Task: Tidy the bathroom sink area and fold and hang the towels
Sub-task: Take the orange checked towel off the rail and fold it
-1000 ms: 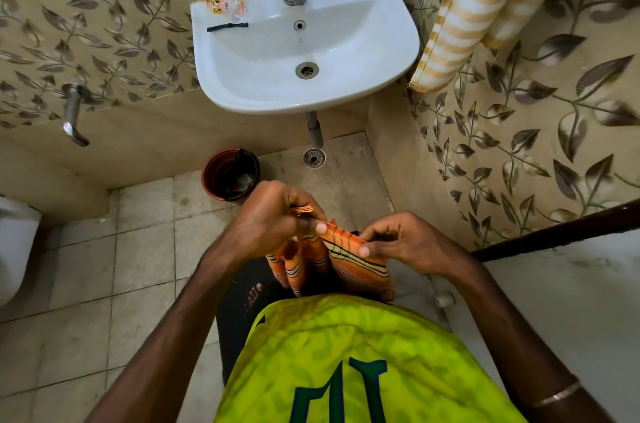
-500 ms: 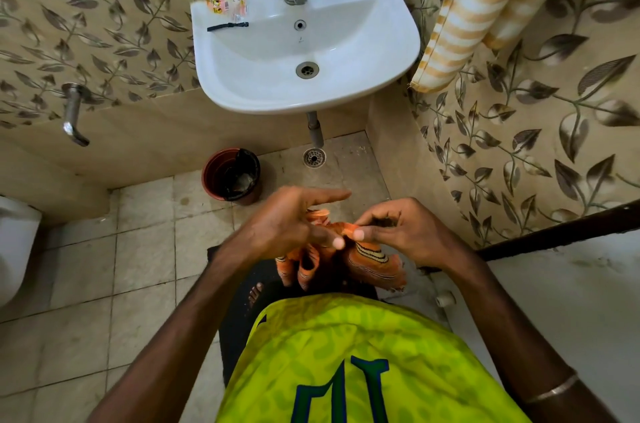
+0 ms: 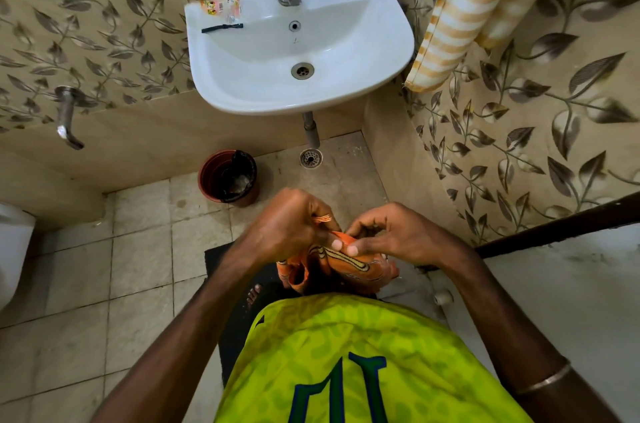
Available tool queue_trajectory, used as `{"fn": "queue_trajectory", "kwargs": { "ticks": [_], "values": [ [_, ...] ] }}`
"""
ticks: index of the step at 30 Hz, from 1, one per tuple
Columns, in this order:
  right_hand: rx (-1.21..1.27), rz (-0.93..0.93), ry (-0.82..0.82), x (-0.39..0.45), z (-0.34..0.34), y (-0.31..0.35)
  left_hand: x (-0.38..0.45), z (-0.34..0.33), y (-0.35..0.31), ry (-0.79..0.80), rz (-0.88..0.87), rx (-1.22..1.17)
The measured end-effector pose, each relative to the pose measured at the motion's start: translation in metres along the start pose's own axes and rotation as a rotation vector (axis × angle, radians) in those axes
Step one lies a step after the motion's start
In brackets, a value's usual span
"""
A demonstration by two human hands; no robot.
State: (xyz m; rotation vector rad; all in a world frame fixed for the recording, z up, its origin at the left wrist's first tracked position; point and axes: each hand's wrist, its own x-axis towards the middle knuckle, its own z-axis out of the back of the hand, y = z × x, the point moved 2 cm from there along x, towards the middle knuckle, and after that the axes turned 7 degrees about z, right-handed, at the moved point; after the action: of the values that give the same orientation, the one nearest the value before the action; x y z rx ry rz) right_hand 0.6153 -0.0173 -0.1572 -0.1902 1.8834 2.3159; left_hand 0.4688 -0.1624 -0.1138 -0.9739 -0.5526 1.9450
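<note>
I hold a small orange striped towel (image 3: pixel 349 263) in front of my waist, bunched and hanging in folds. My left hand (image 3: pixel 291 225) grips its upper edge with curled fingers. My right hand (image 3: pixel 388 235) pinches the same edge just to the right, thumb and fingertips pressed on the cloth. The white sink (image 3: pixel 391 42) is fixed to the wall ahead, with a black comb-like item (image 3: pixel 221 28) and small packets (image 3: pixel 221 3) on its left rim. A yellow and white striped towel (image 3: pixel 467 7) hangs on the right wall.
A brown bin (image 3: pixel 207 177) with a black liner stands on the floor under the sink, near a floor drain (image 3: pixel 311 157). A wall tap (image 3: pixel 67 118) juts out at left, and a toilet edge (image 3: pixel 14 249) shows far left. A dark mat (image 3: pixel 221 263) lies under my feet.
My left hand's fingers, stretched out half a second ago, have curled back onto the towel's edge. Both hands have gathered the cloth closer together.
</note>
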Motion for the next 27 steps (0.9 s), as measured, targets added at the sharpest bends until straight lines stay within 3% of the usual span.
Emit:
{"fn": "queue_trajectory", "kwargs": {
  "ticks": [7,18,23,27],
  "values": [
    [-0.011,-0.022,0.048,-0.006,-0.001,-0.006,-0.006,0.018,0.008,-0.092,0.061,-0.084],
    [-0.040,-0.043,-0.006,-0.008,0.007,-0.012,-0.006,0.023,0.019,-0.190,0.075,-0.155],
    [-0.078,0.035,-0.049,0.003,0.001,-0.002,0.002,0.010,0.019,-0.082,0.104,-0.185],
    [-0.083,0.049,-0.088,0.012,0.001,0.001,0.005,-0.014,0.006,0.040,0.021,-0.285]
  ]
}}
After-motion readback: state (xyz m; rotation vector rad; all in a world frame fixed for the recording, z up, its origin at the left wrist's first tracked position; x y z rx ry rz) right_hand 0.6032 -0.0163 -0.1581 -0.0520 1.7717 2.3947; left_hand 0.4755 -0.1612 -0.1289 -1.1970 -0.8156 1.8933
